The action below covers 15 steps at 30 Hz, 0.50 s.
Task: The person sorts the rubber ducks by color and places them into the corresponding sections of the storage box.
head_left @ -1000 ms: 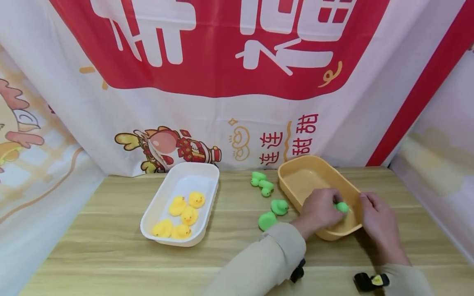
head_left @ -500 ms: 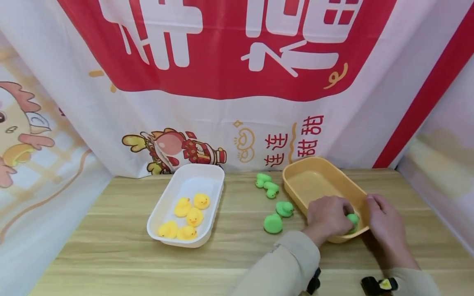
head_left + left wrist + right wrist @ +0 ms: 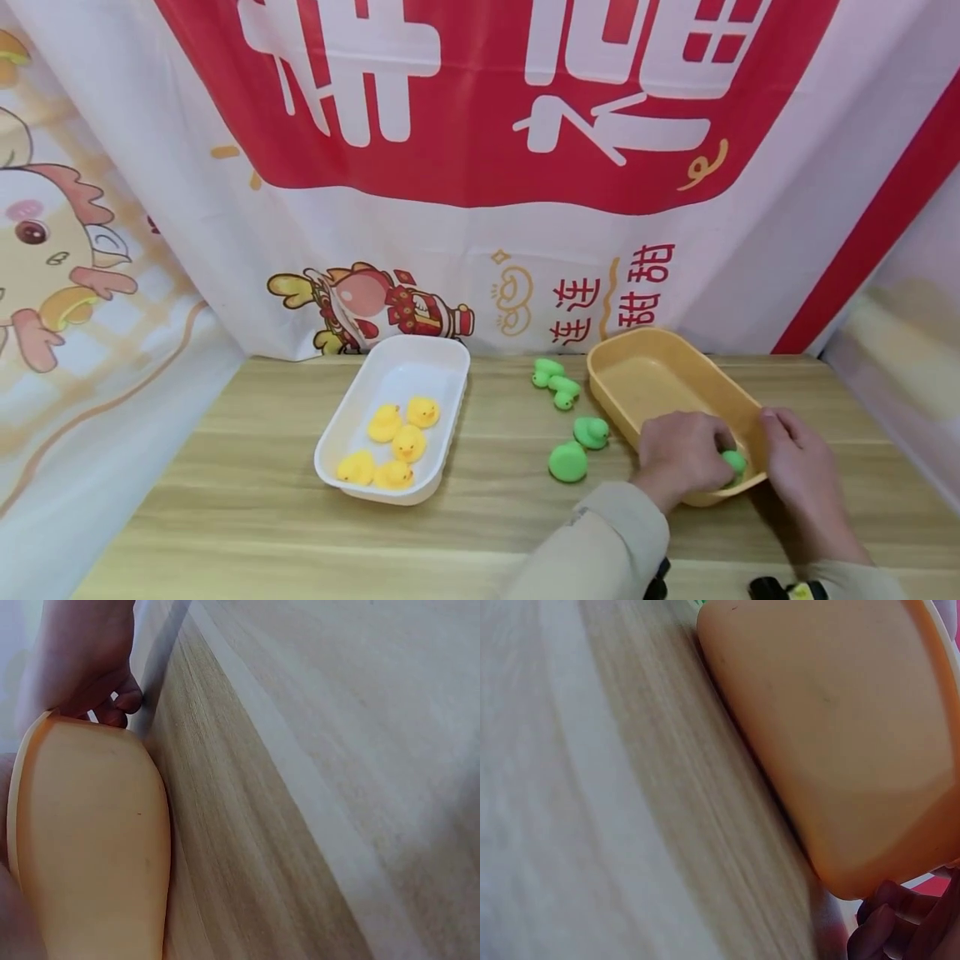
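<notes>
My left hand point(image 3: 686, 454) reaches down into the near end of a yellow-orange plastic basin point(image 3: 645, 387). Its fingers hold a small green rubber duck point(image 3: 735, 462) low beside the basin's right wall; part of the duck is hidden behind them. With thumb over the rim, my right hand point(image 3: 806, 467) grips that wall from outside. The left wrist view shows the right hand's curled fingers point(image 3: 120, 705) by the basin's outer side point(image 3: 97, 832). More green ducks lie on the table left of the basin, the nearest one point(image 3: 567, 462) tipped with its flat underside showing.
A white basin point(image 3: 442, 454) with several yellow rubber ducks point(image 3: 408, 443) stands to the left on the wooden table point(image 3: 300, 542). Two green ducks point(image 3: 564, 392) lie near the table's back. A printed cloth point(image 3: 465, 183) hangs behind.
My left hand has moved right and nearer inside the basin, carrying the green duck toward the right wall's near corner. The right hand keeps its grip. The head view has shifted slightly left.
</notes>
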Each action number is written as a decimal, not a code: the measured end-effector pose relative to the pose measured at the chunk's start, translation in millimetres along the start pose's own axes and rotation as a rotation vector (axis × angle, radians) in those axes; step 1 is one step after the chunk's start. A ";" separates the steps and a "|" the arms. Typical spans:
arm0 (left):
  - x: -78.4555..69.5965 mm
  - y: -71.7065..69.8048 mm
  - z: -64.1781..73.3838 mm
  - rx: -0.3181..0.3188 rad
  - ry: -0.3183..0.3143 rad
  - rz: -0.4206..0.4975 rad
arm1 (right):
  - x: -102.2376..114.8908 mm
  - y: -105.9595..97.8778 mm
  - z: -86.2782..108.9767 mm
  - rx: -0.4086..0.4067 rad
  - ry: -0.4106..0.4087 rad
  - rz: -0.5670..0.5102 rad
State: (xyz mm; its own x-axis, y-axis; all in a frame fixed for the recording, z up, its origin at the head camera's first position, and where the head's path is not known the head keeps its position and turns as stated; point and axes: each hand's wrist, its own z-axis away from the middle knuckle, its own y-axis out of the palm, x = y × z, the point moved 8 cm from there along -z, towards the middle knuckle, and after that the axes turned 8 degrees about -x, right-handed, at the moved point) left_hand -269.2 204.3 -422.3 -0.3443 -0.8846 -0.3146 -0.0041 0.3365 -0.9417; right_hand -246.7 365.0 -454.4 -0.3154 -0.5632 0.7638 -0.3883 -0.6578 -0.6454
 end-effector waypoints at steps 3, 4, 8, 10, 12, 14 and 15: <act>-0.6 2.3 0.1 -0.004 0.002 0.002 | -2.2 -0.4 -0.4 0.002 0.012 -0.004; -0.4 2.7 0.2 -0.002 0.001 0.003 | -2.1 -0.8 -0.4 -0.002 0.007 0.004; -1.0 0.0 -1.7 -0.013 0.015 0.015 | 0.2 -2.6 -2.0 -0.014 -0.005 -0.003; -1.0 -1.6 -3.1 -0.017 0.016 0.014 | 1.1 -3.3 -2.6 -0.023 -0.019 0.000; -0.9 -1.6 -3.5 -0.007 0.013 0.017 | 0.5 -3.3 -3.1 -0.023 -0.021 -0.002; -0.6 0.4 -3.1 0.014 0.001 0.018 | -1.5 -3.0 -2.9 -0.020 -0.022 0.007; -0.6 2.0 -3.0 0.024 -0.006 0.019 | -2.8 -3.1 -2.6 -0.020 -0.023 0.013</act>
State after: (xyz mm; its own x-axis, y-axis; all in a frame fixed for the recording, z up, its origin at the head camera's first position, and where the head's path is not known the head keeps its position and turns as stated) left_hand -271.7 206.5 -423.6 -0.3386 -0.8798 -0.3335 0.0254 0.3458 -0.9380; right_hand -246.9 369.9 -454.5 -0.3003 -0.5830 0.7550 -0.4019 -0.6405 -0.6544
